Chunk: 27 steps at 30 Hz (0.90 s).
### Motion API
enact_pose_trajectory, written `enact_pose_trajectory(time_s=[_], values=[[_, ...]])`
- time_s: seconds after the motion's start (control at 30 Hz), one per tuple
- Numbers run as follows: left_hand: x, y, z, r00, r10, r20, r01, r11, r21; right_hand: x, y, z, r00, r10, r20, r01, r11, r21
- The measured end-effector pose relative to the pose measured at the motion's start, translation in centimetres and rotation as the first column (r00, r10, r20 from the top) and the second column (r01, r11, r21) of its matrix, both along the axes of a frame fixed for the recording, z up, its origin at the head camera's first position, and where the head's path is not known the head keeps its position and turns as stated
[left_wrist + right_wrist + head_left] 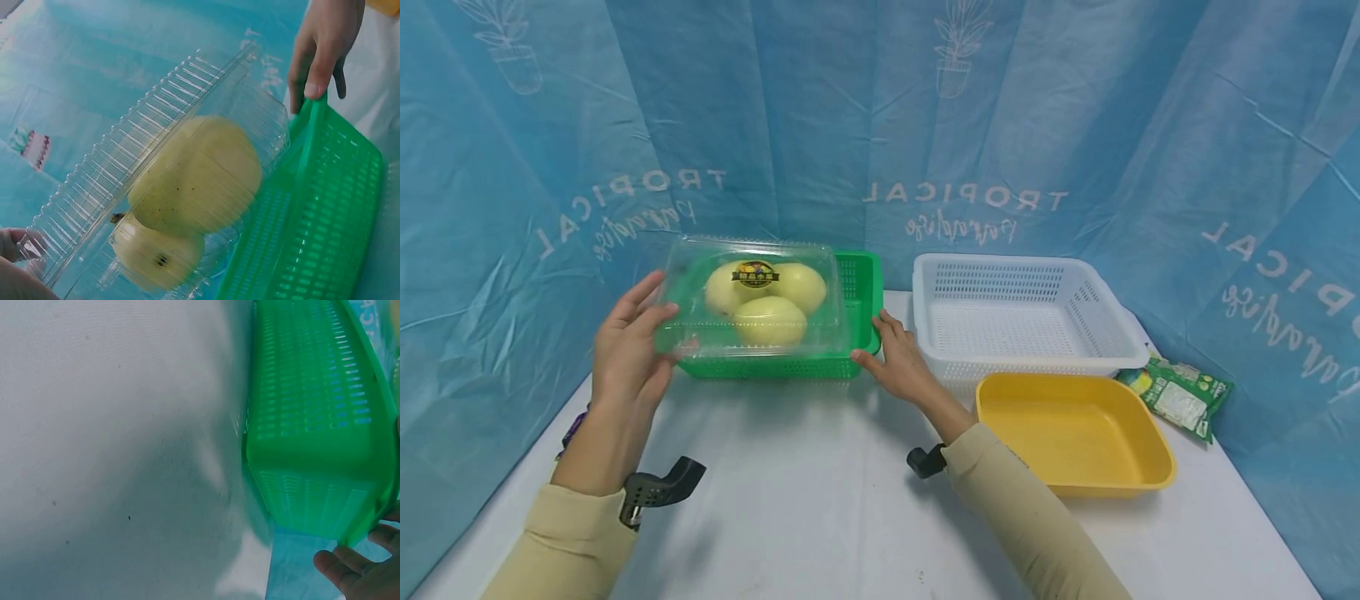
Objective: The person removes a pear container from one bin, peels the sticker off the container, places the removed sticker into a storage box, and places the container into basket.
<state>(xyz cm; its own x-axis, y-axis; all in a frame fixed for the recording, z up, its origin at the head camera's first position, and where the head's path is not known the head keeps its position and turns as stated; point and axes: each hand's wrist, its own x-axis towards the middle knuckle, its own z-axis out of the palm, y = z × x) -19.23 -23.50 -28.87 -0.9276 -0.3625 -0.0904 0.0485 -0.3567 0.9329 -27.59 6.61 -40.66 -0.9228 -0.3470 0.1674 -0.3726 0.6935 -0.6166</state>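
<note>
My left hand (632,346) grips the left end of a clear plastic clamshell box (831,333), its lid bearing a black and gold label. Inside the box are three pale yellow pears (771,322); a brown stem shows in the left wrist view. The box is held tilted over a green perforated basket (868,292), covering most of the basket's opening in the head view. At the basket's right end, my right hand (898,358) holds the rim by the front corner, thumb in front and fingers on the end side.
A white perforated basket (1030,364) stands to the right of the green one. In front of it sits a yellow tray (1075,433), with a green packet (1183,396) beyond. A small purple item (574,429) lies partly behind my left forearm. Blue curtains (850,125) hang close behind.
</note>
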Motion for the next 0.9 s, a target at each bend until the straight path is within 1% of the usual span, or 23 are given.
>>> enact_pose_trajectory(time_s=[0.1,0.23,0.3,0.4,0.53,0.7,0.9], values=[[1.0,-0.2,-0.2,0.999,-0.027,-0.036,0.028,0.999,0.028,0.0,0.1,0.0,1.000,0.003,0.000,-0.003,1.000,-0.005],[2.3,-0.4,-0.4,0.996,-0.036,-0.076,0.041,0.997,0.058,0.0,0.1,0.1,1.000,0.003,0.006,-0.003,1.000,-0.009],[2.9,-0.4,-0.6,0.996,-0.035,-0.084,0.041,0.996,0.074,0.0,0.2,0.1,1.000,0.004,0.009,-0.004,1.000,-0.013],[3.9,-0.3,-1.1,0.994,-0.045,-0.103,0.055,0.994,0.095,0.1,0.2,0.3,1.000,0.008,0.014,-0.007,1.000,-0.014],[5.1,-0.2,-2.0,0.985,-0.089,-0.148,0.108,0.985,0.132,0.1,0.3,0.4,1.000,0.009,0.012,-0.009,1.000,-0.010],[6.2,0.0,-3.1,0.981,-0.130,-0.146,0.152,0.977,0.149,-0.1,0.4,0.4,1.000,0.017,0.010,-0.017,1.000,0.002],[7.2,0.1,-4.2,0.974,-0.182,-0.135,0.204,0.965,0.167,-0.3,0.7,0.6,1.000,0.029,0.003,-0.029,1.000,0.006]])
